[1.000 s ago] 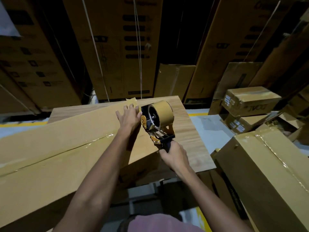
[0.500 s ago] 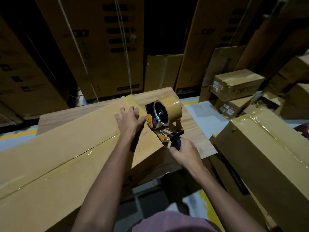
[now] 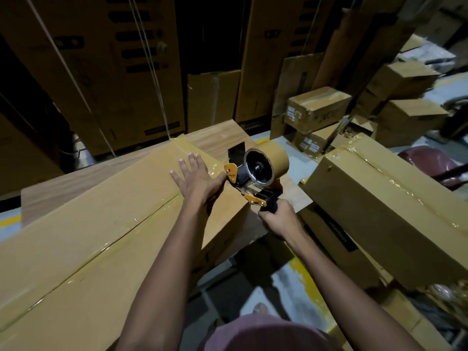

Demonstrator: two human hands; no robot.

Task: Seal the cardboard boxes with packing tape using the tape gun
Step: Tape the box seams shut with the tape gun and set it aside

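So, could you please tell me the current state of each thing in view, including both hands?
Long cardboard box: flaps closed, centre seam taped, lying on the wooden table.
Tape gun: loaded with a brown roll, at the box's far end.
Left hand: flat, fingers spread, pressing the box top.
Right hand: gripping the tape gun's handle.
Box on the right: closed, taped along its seam.

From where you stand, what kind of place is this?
Probably a warehouse or packing area. Tall printed cartons stand stacked along the back, smaller taped boxes are piled to the right, and a long box lies on a wooden table beside a tape gun.
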